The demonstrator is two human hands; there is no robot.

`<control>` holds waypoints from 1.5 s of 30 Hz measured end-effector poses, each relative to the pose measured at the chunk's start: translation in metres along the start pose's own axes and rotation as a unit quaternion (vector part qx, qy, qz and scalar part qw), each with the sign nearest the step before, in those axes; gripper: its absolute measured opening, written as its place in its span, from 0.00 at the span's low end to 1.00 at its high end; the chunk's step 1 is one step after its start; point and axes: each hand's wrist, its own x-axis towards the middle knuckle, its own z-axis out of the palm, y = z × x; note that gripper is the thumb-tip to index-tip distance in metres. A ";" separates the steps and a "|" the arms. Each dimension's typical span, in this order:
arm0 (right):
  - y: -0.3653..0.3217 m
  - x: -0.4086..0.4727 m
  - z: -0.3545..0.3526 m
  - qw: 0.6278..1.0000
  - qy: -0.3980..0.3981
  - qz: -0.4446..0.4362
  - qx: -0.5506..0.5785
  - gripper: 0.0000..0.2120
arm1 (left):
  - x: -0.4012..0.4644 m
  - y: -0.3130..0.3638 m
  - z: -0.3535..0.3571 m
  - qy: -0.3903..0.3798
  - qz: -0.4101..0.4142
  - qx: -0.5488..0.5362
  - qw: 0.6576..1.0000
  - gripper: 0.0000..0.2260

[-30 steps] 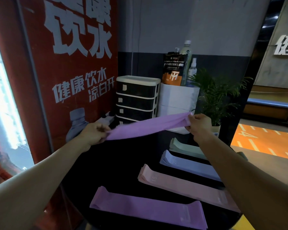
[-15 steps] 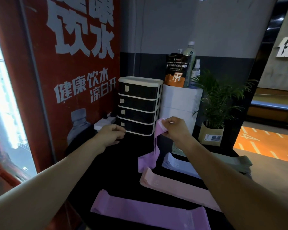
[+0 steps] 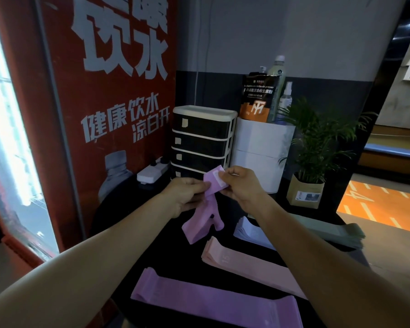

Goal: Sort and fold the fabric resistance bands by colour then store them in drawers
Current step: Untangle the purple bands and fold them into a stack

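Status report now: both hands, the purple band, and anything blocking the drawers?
Left hand and right hand both pinch the purple band. Band doubled, hanging. Drawers shut, nothing blocking.

Dark round table (image 3: 166,261), matte black top. Flat on it, near edge to far: a purple fabric band (image 3: 213,304) at the front, a pink fabric band stack (image 3: 249,266) behind it, a pale lavender-blue band stack (image 3: 251,233) next, then a grey-green band stack (image 3: 336,230) running out toward the right rim. Rear of the top: a black four-drawer organiser with a cream frame (image 3: 204,143), all drawers closed. Touching its right side, a white cylindrical container (image 3: 263,152). Left of the organiser, a white power strip (image 3: 152,172). Far right, a potted palm in a tan paper-wrapped pot (image 3: 305,192).
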 end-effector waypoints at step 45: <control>-0.102 -0.021 0.025 0.951 -0.066 -0.236 -0.188 0.08 | -0.037 0.101 -0.025 0.031 0.341 0.214 0.915 0.05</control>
